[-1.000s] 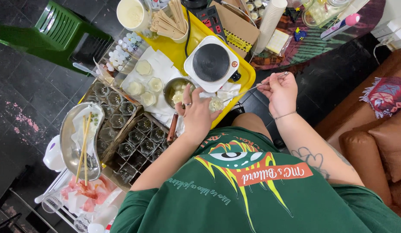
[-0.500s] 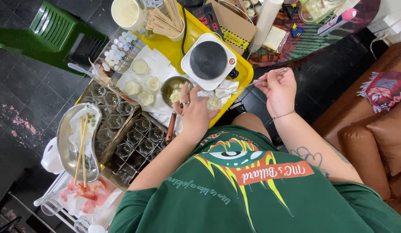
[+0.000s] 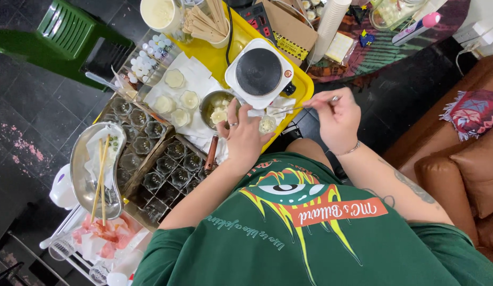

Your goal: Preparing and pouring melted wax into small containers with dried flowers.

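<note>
The small glass cup (image 3: pixel 266 125) sits on the yellow tray (image 3: pixel 302 85), steadied by the left hand (image 3: pixel 244 139), whose fingers close round it. The right hand (image 3: pixel 337 119) pinches long metal tweezers (image 3: pixel 291 108), tips over the cup. Four filled cups (image 3: pixel 175 100) rest on white paper; by my judgement many empty glasses (image 3: pixel 167 169) in the crates remain unfilled.

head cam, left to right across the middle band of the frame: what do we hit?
Steel kidney dish with chopsticks → tray of empty glass jars → small metal pot → left hand holding a small glass jar → right hand pinching thin metal tweezers → brown sofa.
</note>
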